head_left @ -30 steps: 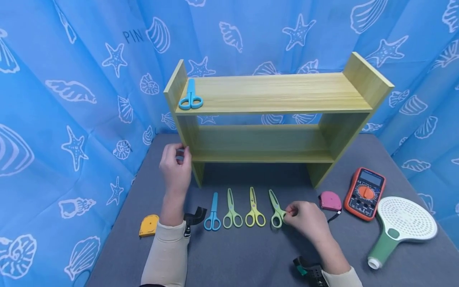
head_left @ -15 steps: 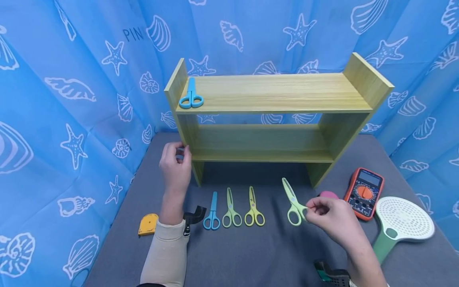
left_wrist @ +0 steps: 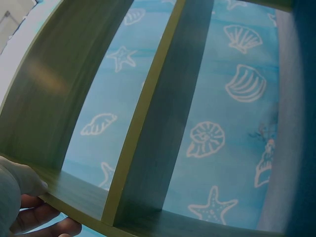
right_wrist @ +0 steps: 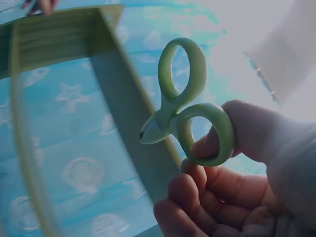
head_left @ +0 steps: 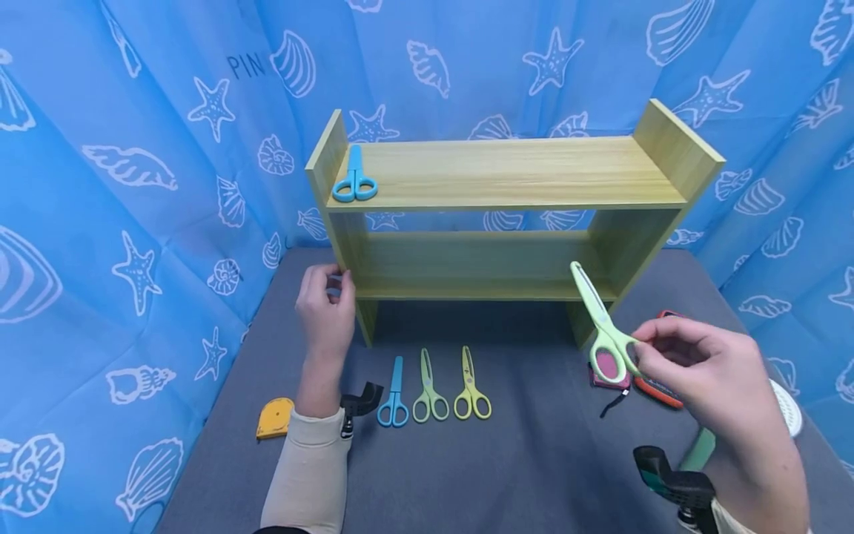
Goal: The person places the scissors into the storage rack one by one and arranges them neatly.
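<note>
My right hand [head_left: 710, 378] pinches light green scissors [head_left: 603, 326] by one finger loop, raised over the table's right side. In the right wrist view the loops of the scissors [right_wrist: 183, 108] face the camera, thumb and fingers closed on the nearer one. At the wooden shelf [head_left: 507, 174], my left hand [head_left: 327, 308] grips the edge of the left side panel; in the left wrist view the thumb lies on one face and the fingers on the other. Blue scissors [head_left: 355, 178] lie at the left end of the top board.
Before the shelf lie blue scissors [head_left: 394, 393], green scissors [head_left: 428, 389] and yellow scissors [head_left: 470, 386] in a row. An orange tape measure [head_left: 275, 417] is at left. At right, a pink tape measure [head_left: 608, 371], red multimeter [head_left: 657, 391] and shower head [head_left: 787, 408] are partly covered.
My right hand has lifted the light green scissors off the table and carried them up and to the right, in front of the shelf's right end. The left hand has stayed in place.
</note>
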Available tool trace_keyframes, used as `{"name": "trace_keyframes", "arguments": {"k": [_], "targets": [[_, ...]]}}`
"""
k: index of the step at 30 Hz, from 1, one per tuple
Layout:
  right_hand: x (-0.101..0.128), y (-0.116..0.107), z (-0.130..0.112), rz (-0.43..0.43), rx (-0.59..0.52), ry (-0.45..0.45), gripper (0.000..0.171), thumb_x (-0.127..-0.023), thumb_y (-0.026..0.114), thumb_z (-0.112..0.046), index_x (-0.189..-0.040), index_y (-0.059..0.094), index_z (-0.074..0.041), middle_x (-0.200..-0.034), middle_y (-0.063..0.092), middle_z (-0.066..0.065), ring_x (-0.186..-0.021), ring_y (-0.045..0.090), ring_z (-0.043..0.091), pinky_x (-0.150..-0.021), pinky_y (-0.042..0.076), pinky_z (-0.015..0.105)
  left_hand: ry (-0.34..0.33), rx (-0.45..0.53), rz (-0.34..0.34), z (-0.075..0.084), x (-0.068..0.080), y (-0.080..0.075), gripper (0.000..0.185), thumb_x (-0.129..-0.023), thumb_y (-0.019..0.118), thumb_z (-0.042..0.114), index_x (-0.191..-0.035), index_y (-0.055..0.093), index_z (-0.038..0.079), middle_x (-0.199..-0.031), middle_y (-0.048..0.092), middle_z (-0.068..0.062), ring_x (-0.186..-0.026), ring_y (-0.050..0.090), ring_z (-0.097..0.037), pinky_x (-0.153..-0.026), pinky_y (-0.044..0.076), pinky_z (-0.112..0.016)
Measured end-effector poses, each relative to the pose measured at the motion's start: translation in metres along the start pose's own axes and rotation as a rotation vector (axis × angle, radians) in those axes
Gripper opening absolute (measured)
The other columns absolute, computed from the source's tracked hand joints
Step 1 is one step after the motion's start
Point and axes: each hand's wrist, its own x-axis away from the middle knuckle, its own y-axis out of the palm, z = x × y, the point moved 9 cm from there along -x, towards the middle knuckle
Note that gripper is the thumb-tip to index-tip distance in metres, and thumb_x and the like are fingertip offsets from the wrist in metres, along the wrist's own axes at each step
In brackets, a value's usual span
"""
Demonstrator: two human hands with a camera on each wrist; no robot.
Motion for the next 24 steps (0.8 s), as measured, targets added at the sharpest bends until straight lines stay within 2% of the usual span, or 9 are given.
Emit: {"name": "trace_keyframes", "arguments": {"k": [3,8,11,15,16,18,21,24], "targets": [[-0.012,-0.013,-0.015,0.048,-0.024,-0.042,0.011,-0.088,0.074,0.007,-0.097,0.072,0.003,-0.078,0.072,0.000,-0.061,0.066,0.008,-0.058,0.053,0.015,0.000,-0.001,0.005,-0.001,0.000,-0.001,0.008,-0.096,0.068,0.001,-0.100,0.066,-0.004,-0.095,0.064,-0.018,-0.078,0.066,-0.031,-0.063,0.045,-0.017],[-0.035,-0.032,-0.038,0.124,-0.054,-0.044,0.013,-0.088,0.076,0.004,-0.100,0.073,0.002,-0.080,0.073,-0.007,-0.064,0.066,0.006,-0.063,0.052,0.012,0.001,-0.007,0.004,-0.001,0.000,-0.002,0.009,-0.097,0.068,0.003,-0.100,0.066,-0.005,-0.095,0.064,-0.018,-0.078,0.066,-0.029,-0.062,0.047,-0.021],[-0.050,-0.039,-0.052,0.164,-0.136,-0.034,0.014,-0.087,0.077,0.003,-0.101,0.075,0.001,-0.084,0.074,-0.007,-0.067,0.066,0.007,-0.066,0.053,0.012,0.002,-0.015,0.001,0.000,0.000,-0.002,0.008,-0.097,0.068,0.003,-0.101,0.066,-0.004,-0.096,0.064,-0.016,-0.079,0.067,-0.026,-0.062,0.050,-0.025],[-0.070,-0.042,-0.070,0.206,-0.370,-0.007,0.016,-0.085,0.080,0.002,-0.100,0.076,0.004,-0.085,0.075,0.002,-0.079,0.064,0.014,-0.068,0.052,0.014,0.008,-0.020,-0.007,0.000,-0.001,-0.001,0.008,-0.097,0.067,0.003,-0.101,0.066,-0.003,-0.097,0.064,-0.017,-0.079,0.066,-0.026,-0.061,0.051,-0.030],[-0.076,-0.042,-0.075,0.213,-0.390,-0.006,0.016,-0.085,0.081,0.001,-0.099,0.077,0.004,-0.085,0.075,0.003,-0.081,0.063,0.016,-0.067,0.051,0.015,0.009,-0.018,-0.008,-0.001,-0.001,-0.001,0.008,-0.097,0.067,0.003,-0.101,0.066,-0.003,-0.096,0.064,-0.017,-0.079,0.066,-0.027,-0.061,0.051,-0.030],[-0.087,-0.040,-0.085,0.209,-0.410,0.002,0.016,-0.085,0.081,-0.001,-0.100,0.077,0.004,-0.086,0.074,0.005,-0.085,0.060,0.019,-0.067,0.050,0.017,0.011,-0.014,-0.008,-0.001,-0.001,0.000,0.008,-0.097,0.067,0.003,-0.101,0.065,-0.004,-0.096,0.063,-0.018,-0.078,0.066,-0.028,-0.061,0.051,-0.030],[-0.104,-0.033,-0.101,0.187,-0.329,0.011,0.015,-0.088,0.079,-0.005,-0.102,0.078,0.000,-0.089,0.074,0.003,-0.089,0.059,0.019,-0.066,0.049,0.020,0.012,-0.013,-0.006,-0.001,-0.001,0.000,0.008,-0.097,0.067,0.003,-0.100,0.065,-0.004,-0.096,0.064,-0.018,-0.078,0.066,-0.028,-0.061,0.050,-0.028],[-0.121,-0.021,-0.117,0.138,-0.280,0.016,0.016,-0.090,0.077,-0.009,-0.104,0.079,-0.002,-0.095,0.073,0.003,-0.085,0.063,0.019,-0.069,0.052,0.021,0.015,-0.016,-0.006,0.000,0.000,0.000,0.008,-0.097,0.068,0.003,-0.101,0.065,-0.003,-0.096,0.064,-0.018,-0.079,0.066,-0.028,-0.061,0.050,-0.028]]}}
